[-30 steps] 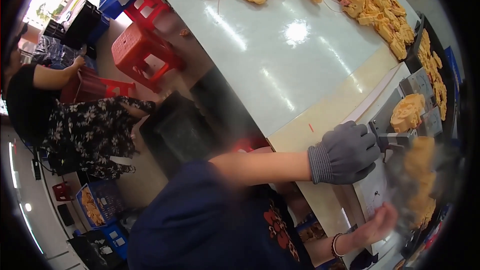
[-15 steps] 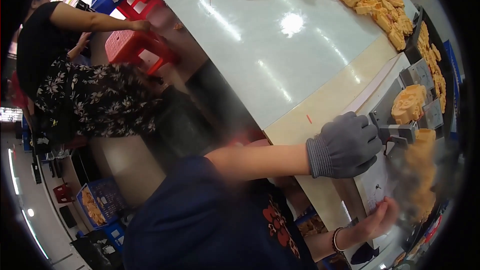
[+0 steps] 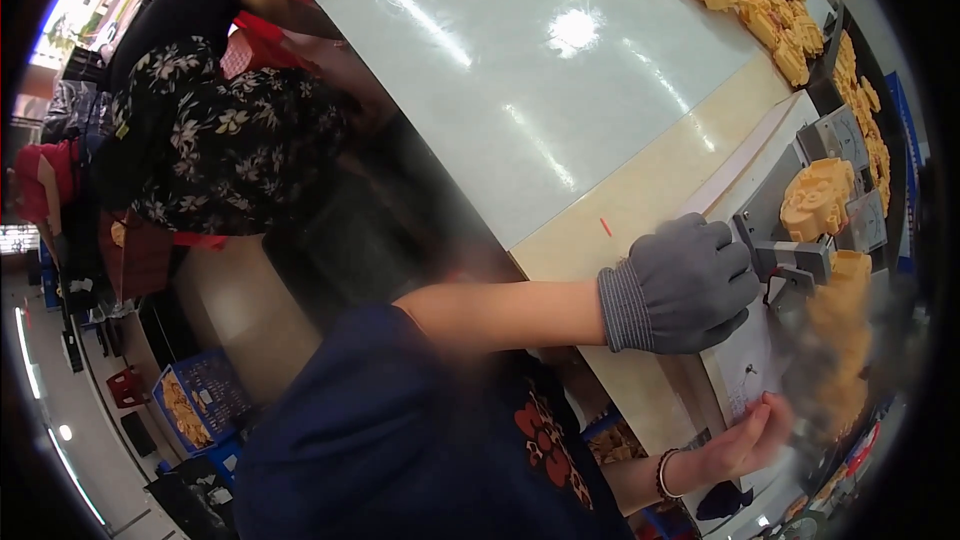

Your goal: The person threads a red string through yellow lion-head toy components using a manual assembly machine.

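Note:
My left hand [image 3: 690, 285], in a grey knit glove, is curled closed beside a metal bracket [image 3: 795, 260] at the right. Its fingertips are turned away, so anything inside them is hidden. Just beyond the bracket, a moulded yellow plastic part [image 3: 817, 198] sits on a grey metal fixture [image 3: 765, 215]. My right hand [image 3: 745, 440], bare with bracelets at the wrist, has thumb and fingers pinched together over a white surface; what they hold is too small to make out. Close to them is a small dark item [image 3: 748, 372]. More yellow plastic [image 3: 842, 340] appears blurred at the right.
Yellow parts lie in a heap [image 3: 755, 0] along the far edge of the pale table [image 3: 520, 90]. A black tray [image 3: 835, 80] at the right holds more. On the left, a co-worker in a flowered skirt [image 3: 220, 150] bends near a red stool [image 3: 240, 55]; a blue crate [image 3: 215, 390] stands lower down.
The co-worker has bent forward and shifted toward the table. The view has moved slightly; both my hands keep nearly the same pose and place beside the fixture.

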### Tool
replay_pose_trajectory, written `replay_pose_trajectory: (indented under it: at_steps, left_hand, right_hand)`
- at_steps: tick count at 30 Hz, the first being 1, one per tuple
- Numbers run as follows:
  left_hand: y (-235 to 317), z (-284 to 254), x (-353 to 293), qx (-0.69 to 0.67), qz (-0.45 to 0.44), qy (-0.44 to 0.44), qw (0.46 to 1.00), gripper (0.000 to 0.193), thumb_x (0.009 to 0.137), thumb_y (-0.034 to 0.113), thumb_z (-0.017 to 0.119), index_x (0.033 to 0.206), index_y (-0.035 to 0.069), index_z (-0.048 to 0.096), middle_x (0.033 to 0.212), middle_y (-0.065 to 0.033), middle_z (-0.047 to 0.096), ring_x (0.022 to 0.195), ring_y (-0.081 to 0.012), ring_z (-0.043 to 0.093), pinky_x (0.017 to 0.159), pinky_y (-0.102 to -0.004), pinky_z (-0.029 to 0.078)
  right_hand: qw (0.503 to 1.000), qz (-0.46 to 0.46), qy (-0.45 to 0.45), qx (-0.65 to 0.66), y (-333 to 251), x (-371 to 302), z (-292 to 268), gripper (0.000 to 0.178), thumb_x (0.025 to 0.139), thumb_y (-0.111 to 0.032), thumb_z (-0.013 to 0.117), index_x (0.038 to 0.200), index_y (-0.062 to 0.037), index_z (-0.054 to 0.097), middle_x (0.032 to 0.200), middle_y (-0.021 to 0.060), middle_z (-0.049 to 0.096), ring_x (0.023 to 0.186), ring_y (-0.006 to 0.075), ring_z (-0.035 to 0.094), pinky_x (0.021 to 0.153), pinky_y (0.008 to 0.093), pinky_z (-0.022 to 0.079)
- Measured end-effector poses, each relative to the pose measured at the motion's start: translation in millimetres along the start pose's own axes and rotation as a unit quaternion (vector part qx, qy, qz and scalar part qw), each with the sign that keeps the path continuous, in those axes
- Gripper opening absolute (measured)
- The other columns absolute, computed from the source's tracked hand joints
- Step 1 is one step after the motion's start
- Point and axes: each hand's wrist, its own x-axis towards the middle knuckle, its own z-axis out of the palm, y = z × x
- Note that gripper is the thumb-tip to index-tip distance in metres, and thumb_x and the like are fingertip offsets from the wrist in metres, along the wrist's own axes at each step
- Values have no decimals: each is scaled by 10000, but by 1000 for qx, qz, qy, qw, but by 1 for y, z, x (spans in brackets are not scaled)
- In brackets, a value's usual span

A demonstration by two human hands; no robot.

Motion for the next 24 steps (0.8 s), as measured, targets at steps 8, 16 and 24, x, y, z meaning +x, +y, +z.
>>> replay_pose_trajectory:
  at_steps: [8,16,24]
  left_hand:
    - [2,-3,-1,-1,3,-15,1000,230,691,246,695,706,111,510,712,-39,492,662,-207,529,557,-343,448]
    - [4,-6,-3,-2,4,-9,1000,230,687,245,695,709,110,510,715,-40,491,662,-208,526,555,-343,452]
    - [4,-10,-3,-2,9,-12,1000,233,693,246,693,715,103,510,721,-46,486,659,-210,521,557,-346,449]
  right_hand:
    - [1000,-5,-15,1,-1,-1,-2,137,837,-74,533,923,24,573,864,69,498,757,135,411,606,209,288]
    - [1000,0,-5,-9,-7,-4,-1,133,837,-70,529,921,24,572,856,66,493,746,129,406,599,204,282]
    - [1000,-8,3,-3,-7,-5,0,131,844,-72,528,920,26,569,858,65,490,738,122,401,582,201,273]
